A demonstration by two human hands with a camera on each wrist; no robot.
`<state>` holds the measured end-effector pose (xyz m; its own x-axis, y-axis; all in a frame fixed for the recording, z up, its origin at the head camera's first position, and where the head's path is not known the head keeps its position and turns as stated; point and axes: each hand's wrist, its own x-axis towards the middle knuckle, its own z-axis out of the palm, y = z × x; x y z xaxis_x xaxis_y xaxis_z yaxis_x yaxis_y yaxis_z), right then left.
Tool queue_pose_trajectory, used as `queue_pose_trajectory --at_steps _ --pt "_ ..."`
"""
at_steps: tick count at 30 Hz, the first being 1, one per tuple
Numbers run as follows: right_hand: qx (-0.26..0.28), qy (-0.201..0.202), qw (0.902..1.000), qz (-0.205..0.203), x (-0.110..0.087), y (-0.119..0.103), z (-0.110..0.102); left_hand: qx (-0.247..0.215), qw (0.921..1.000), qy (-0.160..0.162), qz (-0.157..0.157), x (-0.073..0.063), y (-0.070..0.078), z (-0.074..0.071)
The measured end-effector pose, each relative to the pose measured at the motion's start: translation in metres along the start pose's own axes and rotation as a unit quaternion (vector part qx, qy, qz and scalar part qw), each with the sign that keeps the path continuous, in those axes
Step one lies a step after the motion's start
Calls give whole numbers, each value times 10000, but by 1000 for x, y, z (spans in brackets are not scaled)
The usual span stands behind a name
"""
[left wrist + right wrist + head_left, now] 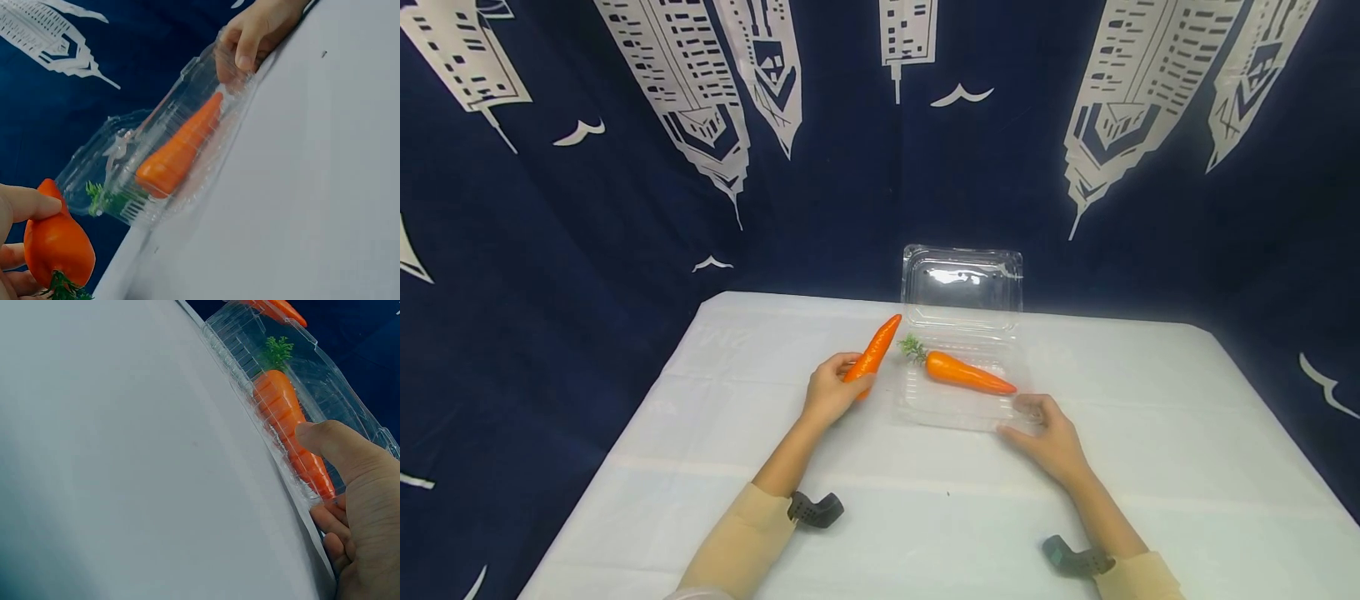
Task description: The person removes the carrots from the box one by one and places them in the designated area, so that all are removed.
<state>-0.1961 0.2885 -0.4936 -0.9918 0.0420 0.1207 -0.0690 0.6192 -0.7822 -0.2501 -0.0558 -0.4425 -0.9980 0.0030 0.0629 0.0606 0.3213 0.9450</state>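
My left hand (832, 393) grips an orange toy carrot (877, 348) just left of a clear plastic clamshell container (951, 414). The carrot is tilted, its narrow tip pointing up and away; its green leaves (62, 289) show below the fingers in the left wrist view. Inside the container's base lies a second carrot (966, 372), leafy end left, tip right. The container's lid (962, 287) stands open at the back. With thumb and fingers, my right hand (1054, 439) holds the container's near right corner, close to the second carrot's tip. Its fingertips are partly hidden in the head view.
A white cloth covers the table (737, 367). Behind it hangs a dark blue curtain (842, 200) with white building prints, close to the raised lid. Dark devices, one a wrist camera (816, 510) on the left sleeve, sit on both wrists.
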Motion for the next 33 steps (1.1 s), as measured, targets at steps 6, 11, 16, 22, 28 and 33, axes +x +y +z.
queue_pose_trajectory --at_steps 6,11,16,22,28,33 --pt "-8 -1 10000 20 0 1 0 103 9995 135 -276 -2 -7 -2" --pt "-25 -14 10000 16 0 1 0 467 9971 306 -516 -3 -9 -4" --pt "-34 -34 10000 43 0 0 0 625 9942 434 -757 -2 -10 -7" --pt "-38 -71 9999 66 -1 -1 0 732 9906 516 -1031 1 -16 -10" --pt "-24 -47 10000 34 0 0 0 1011 9873 567 -1086 3 -21 -14" --pt "-21 -10 10000 4 1 1 1 1261 9849 652 -994 5 -23 -15"
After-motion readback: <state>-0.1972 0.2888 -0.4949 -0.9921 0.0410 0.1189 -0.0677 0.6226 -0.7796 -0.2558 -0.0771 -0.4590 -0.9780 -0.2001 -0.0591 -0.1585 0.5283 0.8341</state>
